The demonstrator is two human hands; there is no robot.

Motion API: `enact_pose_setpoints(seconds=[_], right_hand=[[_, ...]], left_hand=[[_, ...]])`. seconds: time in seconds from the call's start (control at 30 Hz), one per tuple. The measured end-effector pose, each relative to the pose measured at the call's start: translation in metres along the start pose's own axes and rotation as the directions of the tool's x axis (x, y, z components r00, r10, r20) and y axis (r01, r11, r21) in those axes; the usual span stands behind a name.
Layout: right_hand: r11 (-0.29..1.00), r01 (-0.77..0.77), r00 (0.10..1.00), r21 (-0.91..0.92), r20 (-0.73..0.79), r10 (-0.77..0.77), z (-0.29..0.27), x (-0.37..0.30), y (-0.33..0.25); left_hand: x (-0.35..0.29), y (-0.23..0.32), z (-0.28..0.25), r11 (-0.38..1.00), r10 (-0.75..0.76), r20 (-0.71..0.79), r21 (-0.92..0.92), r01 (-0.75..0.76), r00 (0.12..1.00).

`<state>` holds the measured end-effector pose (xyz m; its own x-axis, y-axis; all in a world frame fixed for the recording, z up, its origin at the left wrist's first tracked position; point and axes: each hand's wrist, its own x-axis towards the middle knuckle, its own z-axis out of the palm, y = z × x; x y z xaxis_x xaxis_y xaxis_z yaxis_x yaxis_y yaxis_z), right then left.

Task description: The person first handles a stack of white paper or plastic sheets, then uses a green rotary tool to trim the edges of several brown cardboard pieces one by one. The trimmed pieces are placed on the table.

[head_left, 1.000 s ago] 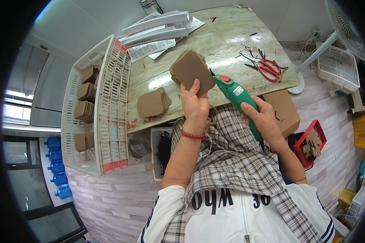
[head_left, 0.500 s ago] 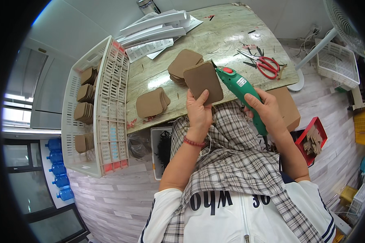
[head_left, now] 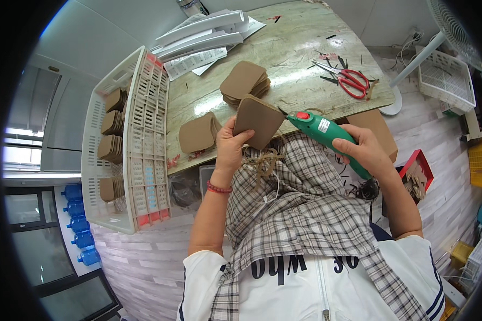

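The brown pad [head_left: 258, 124] is positioned between the two hands, in front of the near edge of the table [head_left: 294, 48]. It is gripped at its lower left part by the left hand [head_left: 233, 143]; the thumb is laid across the upper face, and the fingers are mostly hidden behind the pad. The left hand is thus closed to little more than the thickness of the pad.

The green power tool [head_left: 322, 130] is held in the right hand [head_left: 365, 150], to the right of the pad. The tool body is enclosed by the curled fingers, with the thumb placed along its upper side. The dark tip of the tool is directed at the upper right corner of the pad; whether the corner is touched cannot be told.

A stack of brown pads [head_left: 242, 79] is located on the table just beyond the held pad. A lower stack [head_left: 198, 134] is located just beside the left hand, near the table edge. Red-handled scissors [head_left: 354, 84] are laid open at the right of the table, well apart from both hands.
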<state>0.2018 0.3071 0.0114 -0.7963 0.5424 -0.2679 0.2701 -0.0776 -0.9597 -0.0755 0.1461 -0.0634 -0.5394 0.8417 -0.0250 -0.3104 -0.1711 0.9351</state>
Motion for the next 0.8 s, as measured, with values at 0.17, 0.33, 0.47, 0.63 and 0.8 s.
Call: enact_pose_setpoints(seconds=[0.17, 0.33, 0.47, 0.63, 0.8], right_hand=[[1.0, -0.025, 0.999, -0.019, 0.029, 0.026, 0.007, -0.003, 0.0], [0.999, -0.027, 0.999, -0.021, 0.031, 0.027, 0.016, -0.002, 0.003], [0.999, -0.029, 0.999, -0.014, 0.041, 0.029, 0.019, 0.001, 0.006], [1.0, -0.027, 0.998, -0.01, 0.063, 0.028, 0.023, 0.006, 0.006], [0.996, -0.083, 0.993, 0.008, 0.088, 0.082, 0.018, 0.005, 0.004]], left_hand=[[-0.006, 0.004, -0.011, 0.99, -0.136, 0.055, 0.051, 0.133, 0.989], [-0.014, 0.0, -0.009, 0.966, -0.257, 0.094, 0.041, 0.254, 0.962], [-0.022, -0.004, -0.005, 0.938, -0.346, 0.118, 0.036, 0.344, 0.931], [-0.024, 0.0, -0.005, 0.914, -0.406, 0.142, 0.078, 0.399, 0.903], [-0.021, 0.014, -0.012, 0.913, -0.368, 0.086, 0.222, 0.342, 0.926]])
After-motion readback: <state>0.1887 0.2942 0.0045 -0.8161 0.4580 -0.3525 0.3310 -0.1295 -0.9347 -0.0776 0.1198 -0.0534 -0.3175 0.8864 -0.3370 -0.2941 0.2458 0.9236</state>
